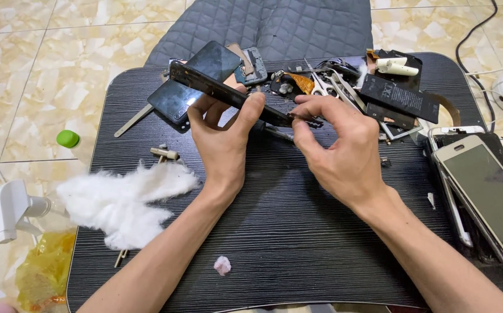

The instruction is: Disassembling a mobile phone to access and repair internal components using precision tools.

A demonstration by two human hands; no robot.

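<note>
Both hands meet over the middle of the dark wood-grain counter [274, 232], nearer its far edge, holding 1 dark phone frame [222, 91] edge-on above the surface. The frame's long axis slants from the far-left down toward the right, ending between the hands. The left hand [223, 139] carries most of it: its fingers [250, 110] are closed around the frame's middle from below. The right hand [338, 145] has its fingers pinched shut on the frame's lower right end, so that end lies just left of its fingertips. Behind the frame, a black screen panel [196, 81] lies near the far-left corner. A black battery [399, 95] and loose parts crowd the far-right corner, 1 silver phone [489, 194] lies at the right edge, and white cotton [121, 200] sits at the left edge.
</note>
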